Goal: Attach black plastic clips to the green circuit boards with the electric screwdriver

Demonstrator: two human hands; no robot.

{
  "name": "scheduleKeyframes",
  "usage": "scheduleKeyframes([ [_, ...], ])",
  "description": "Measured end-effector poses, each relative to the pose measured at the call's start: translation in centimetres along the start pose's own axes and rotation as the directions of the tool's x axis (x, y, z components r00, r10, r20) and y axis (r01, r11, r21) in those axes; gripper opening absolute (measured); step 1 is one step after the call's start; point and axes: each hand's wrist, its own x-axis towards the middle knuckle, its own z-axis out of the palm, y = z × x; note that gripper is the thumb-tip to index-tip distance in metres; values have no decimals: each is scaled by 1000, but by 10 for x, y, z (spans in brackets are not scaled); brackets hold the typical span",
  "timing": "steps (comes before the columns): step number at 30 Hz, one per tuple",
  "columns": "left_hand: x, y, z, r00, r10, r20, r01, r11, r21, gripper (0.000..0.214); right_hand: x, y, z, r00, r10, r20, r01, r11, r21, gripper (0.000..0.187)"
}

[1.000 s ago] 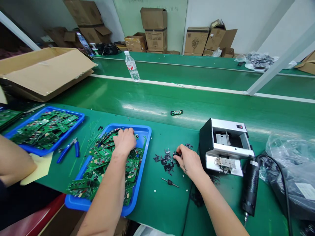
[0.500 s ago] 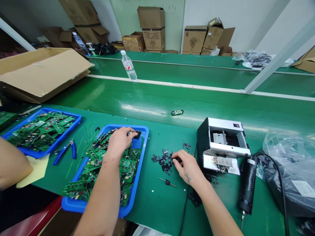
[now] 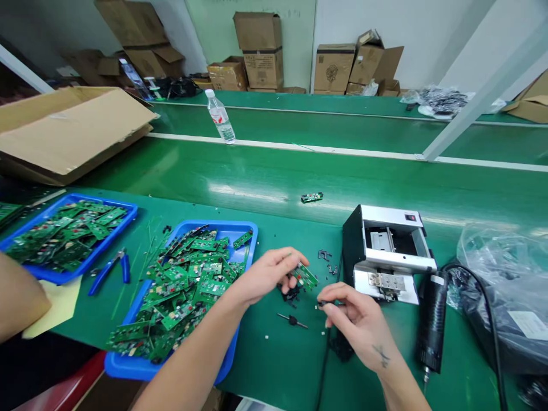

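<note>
My left hand pinches a small green circuit board above the green bench, just right of a blue tray heaped with several more boards. My right hand is closed on a small black plastic part held close under the board. A little pile of black parts lies below my left fingers, and a short black screwdriver bit rests on the bench in front of it.
A boxy black and silver machine stands right of my hands, with a black electric screwdriver and a plastic bag beyond. A second blue tray, blue pliers, another person's arm at left. Water bottle, lone board on the belt.
My left hand came out of the blue tray carrying a board and moved right. My right hand lifted off the parts pile with a black part and met the board.
</note>
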Motion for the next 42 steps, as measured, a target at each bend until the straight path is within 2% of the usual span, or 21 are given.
scheduleKeyframes([
  [3,2,-3,19,982,-52,182,58,998,-29,40,-17,1,-19,998,18,-55,-10,991,135,12],
  [6,1,-3,29,966,-86,245,88,996,2,31,-27,8,-34,992,47,-119,-23,980,197,12],
  [10,2,-5,38,978,-10,207,10,1000,0,22,-32,16,-41,976,99,-193,-47,966,256,14],
  [15,4,-9,44,977,97,191,-86,994,-62,23,-26,25,-37,973,126,-194,-54,939,339,9],
  [19,3,-8,42,964,263,44,-267,954,135,21,-23,26,-32,978,133,-159,-62,918,391,10],
  [22,2,-9,40,972,232,-42,-224,965,140,22,-24,22,-30,970,174,-167,-95,912,398,13],
  [24,1,-10,37,987,160,11,-160,986,45,25,-25,22,-30,957,215,-193,-128,915,383,13],
  [26,0,-10,32,983,135,124,-132,991,-33,28,-25,24,-31,944,247,-217,-158,920,360,16],
  [29,-2,-7,24,923,141,358,-110,988,-107,38,-23,30,-33,935,270,-231,-190,930,315,21],
  [31,-4,-6,21,882,154,445,-110,986,-124,44,-21,35,-34,936,271,-222,-205,937,282,21],
  [32,-5,-5,21,878,156,452,-114,986,-118,42,-20,36,-34,938,270,-217,-209,941,266,21],
  [37,-7,-10,32,937,92,336,-114,992,48,27,-20,37,-31,943,248,-222,-201,956,214,22],
  [42,-8,-10,46,929,190,317,-248,956,153,17,-22,34,-24,937,267,-225,-224,954,200,30],
])
